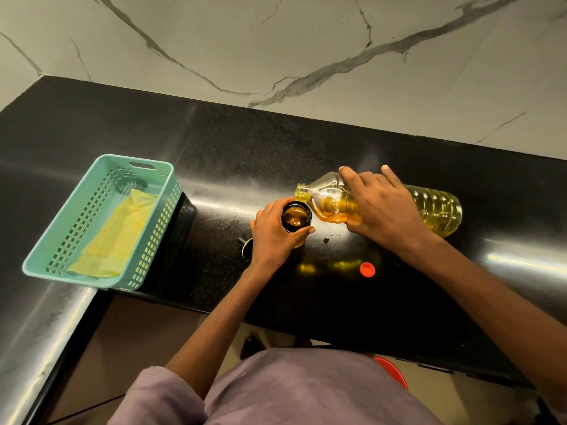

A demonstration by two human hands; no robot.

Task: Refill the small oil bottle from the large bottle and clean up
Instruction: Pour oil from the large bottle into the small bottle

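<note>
My right hand (380, 207) grips the large clear oil bottle (435, 210), which is tipped nearly flat with its open neck (302, 191) pointing left over the small bottle. My left hand (273, 237) is wrapped around the small dark bottle (296, 216), which stands upright on the black counter with oil visible in its wide open mouth. The large bottle's red cap (367, 269) lies on the counter in front of the bottles. A small black cap (244, 244) lies just left of my left hand.
A teal perforated basket (153, 222) holding a yellow cloth (119, 234) sits at the counter's left. A few oil drops (326, 240) lie on the black counter (245, 154) between the bottles. A marble wall rises behind.
</note>
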